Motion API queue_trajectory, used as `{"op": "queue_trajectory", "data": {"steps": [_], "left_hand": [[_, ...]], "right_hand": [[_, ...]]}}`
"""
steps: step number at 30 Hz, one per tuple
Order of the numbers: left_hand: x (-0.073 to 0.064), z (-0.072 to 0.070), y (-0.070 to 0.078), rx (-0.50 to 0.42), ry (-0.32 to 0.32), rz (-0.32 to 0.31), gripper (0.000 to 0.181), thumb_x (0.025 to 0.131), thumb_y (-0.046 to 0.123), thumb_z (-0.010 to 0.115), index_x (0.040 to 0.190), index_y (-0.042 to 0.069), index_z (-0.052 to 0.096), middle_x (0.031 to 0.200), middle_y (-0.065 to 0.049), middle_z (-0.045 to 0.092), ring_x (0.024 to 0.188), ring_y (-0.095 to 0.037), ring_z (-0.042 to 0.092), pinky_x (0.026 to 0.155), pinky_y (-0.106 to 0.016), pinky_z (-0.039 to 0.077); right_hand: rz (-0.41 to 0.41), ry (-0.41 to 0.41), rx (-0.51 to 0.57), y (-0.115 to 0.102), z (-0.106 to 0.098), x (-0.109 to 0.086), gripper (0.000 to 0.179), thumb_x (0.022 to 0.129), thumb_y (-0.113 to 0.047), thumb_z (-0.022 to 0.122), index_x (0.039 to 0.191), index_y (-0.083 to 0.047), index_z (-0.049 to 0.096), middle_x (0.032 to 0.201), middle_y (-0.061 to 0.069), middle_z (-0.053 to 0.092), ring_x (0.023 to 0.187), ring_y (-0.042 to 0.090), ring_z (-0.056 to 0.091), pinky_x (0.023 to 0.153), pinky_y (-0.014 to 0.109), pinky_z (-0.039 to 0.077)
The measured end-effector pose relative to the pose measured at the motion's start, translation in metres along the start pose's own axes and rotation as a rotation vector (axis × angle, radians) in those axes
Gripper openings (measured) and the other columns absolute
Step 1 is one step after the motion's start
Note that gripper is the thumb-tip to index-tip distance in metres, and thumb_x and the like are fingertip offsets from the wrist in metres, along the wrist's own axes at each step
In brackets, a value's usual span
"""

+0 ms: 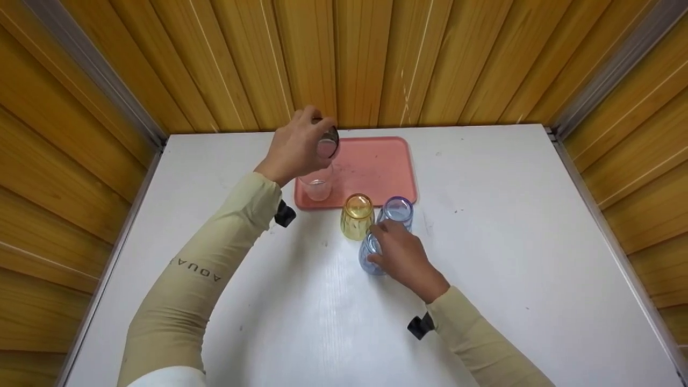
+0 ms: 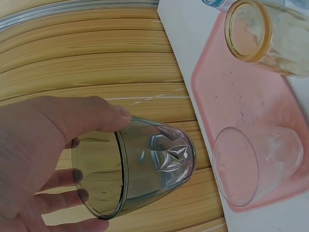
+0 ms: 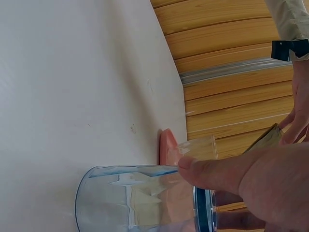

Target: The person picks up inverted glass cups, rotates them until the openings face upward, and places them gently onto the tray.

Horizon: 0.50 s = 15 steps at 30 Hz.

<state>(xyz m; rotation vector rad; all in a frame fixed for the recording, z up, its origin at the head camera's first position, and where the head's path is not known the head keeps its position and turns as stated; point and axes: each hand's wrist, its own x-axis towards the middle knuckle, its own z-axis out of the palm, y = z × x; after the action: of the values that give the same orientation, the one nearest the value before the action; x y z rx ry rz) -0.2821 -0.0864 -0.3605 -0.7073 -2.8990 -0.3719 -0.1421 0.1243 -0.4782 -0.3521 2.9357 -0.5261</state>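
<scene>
1 sleeve lettered "AQUA", left hand curled round rim of 1 smoky glass, near 1 clear glass on pink tray, right hand gripping base of 1 inverted blue glass, beside 1 yellow glass and 1 violet-rimmed glass
</scene>
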Motion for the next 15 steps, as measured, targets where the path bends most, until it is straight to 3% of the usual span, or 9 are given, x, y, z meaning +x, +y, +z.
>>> {"op": "queue_trajectory", "data": {"steps": [15], "left_hand": [[0.012, 0.005, -0.004, -0.009, -0.007, -0.041, 0.070, 0.075, 0.028, 0.080, 0.138, 0.025, 0.050, 0.133, -0.009, 0.046, 0.122, -0.027, 0.046, 0.092, -0.049, 0.051]], "right_hand": [[0.014, -0.010, -0.002, 0.001, -0.002, -0.001, 0.063, 0.078, -0.026, 0.081, 0.134, -0.010, 0.056, 0.136, 0.012, 0.054, 0.127, 0.029, 0.052, 0.101, 0.044, 0.049]]}}
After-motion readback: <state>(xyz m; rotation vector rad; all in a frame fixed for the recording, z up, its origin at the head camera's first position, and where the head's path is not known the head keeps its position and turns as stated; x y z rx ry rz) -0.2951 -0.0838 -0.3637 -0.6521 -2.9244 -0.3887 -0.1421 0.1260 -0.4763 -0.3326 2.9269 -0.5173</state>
